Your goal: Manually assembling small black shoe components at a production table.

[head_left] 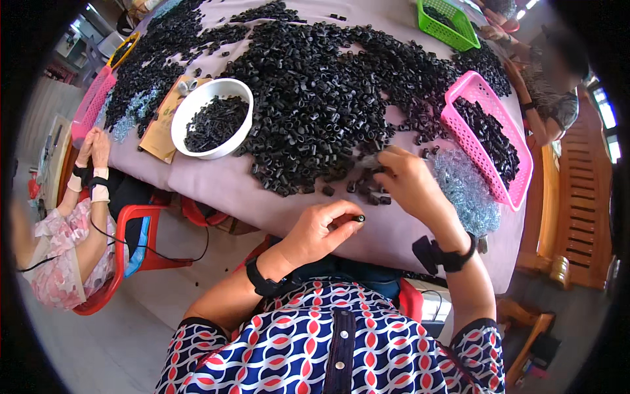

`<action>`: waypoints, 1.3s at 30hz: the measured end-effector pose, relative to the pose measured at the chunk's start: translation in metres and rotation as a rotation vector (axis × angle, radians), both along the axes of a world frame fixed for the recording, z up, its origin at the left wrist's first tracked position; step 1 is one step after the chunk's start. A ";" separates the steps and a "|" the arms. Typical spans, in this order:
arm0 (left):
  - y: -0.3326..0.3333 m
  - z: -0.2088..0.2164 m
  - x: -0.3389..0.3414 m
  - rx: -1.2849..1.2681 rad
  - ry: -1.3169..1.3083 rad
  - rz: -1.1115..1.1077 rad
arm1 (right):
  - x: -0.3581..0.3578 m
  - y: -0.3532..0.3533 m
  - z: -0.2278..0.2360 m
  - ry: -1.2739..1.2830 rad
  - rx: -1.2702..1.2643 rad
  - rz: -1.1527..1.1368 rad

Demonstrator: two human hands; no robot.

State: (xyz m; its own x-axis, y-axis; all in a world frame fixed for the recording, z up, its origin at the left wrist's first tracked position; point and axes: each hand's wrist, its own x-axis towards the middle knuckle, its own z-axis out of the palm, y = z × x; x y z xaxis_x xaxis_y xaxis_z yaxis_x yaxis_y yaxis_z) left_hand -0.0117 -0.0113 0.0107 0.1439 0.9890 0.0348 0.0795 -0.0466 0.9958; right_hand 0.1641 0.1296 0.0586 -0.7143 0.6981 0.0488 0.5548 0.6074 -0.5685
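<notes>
Left hand (321, 230) pinched shut on a small black piece (359, 218) just above the table (223, 190) edge. Right hand (407, 180) curled, fingers down in the near edge of the black pile (315, 98); grip unclear. Beyond, white bowl (211, 118), pink basket (489, 138).

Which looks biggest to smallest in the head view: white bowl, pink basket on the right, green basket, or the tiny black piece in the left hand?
1. Pink basket
2. White bowl
3. Green basket, though it sits farther away, so unsure
4. Black piece in the left hand

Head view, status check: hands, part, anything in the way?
Left hand pinching small black part. Right hand reaching into black parts pile. Silver clips heap beside right wrist, not blocking.
</notes>
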 end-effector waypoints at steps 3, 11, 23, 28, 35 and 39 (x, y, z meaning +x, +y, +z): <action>0.001 0.001 -0.001 0.001 -0.005 -0.004 | 0.009 0.000 0.006 0.074 0.049 -0.062; 0.002 -0.002 0.001 0.020 -0.010 0.000 | 0.013 0.015 0.013 0.103 0.122 -0.147; 0.002 -0.001 0.002 0.033 -0.007 0.008 | -0.017 0.021 -0.011 0.138 0.381 0.054; 0.003 -0.001 0.005 0.032 -0.023 0.007 | 0.002 0.017 0.005 0.169 0.120 -0.038; -0.009 -0.001 -0.006 0.051 0.027 0.043 | 0.016 -0.060 0.097 0.418 0.264 -0.257; 0.007 -0.008 0.007 0.116 0.041 -0.006 | 0.030 -0.074 0.086 0.511 0.382 -0.301</action>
State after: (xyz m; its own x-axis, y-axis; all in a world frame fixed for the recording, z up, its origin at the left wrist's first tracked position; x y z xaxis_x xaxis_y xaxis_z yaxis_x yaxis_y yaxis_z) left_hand -0.0049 -0.0040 0.0028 0.1538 0.9777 0.1433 0.1194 -0.1623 0.9795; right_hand 0.1944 0.0556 0.1445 -0.3152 0.7289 0.6078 0.4504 0.6786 -0.5802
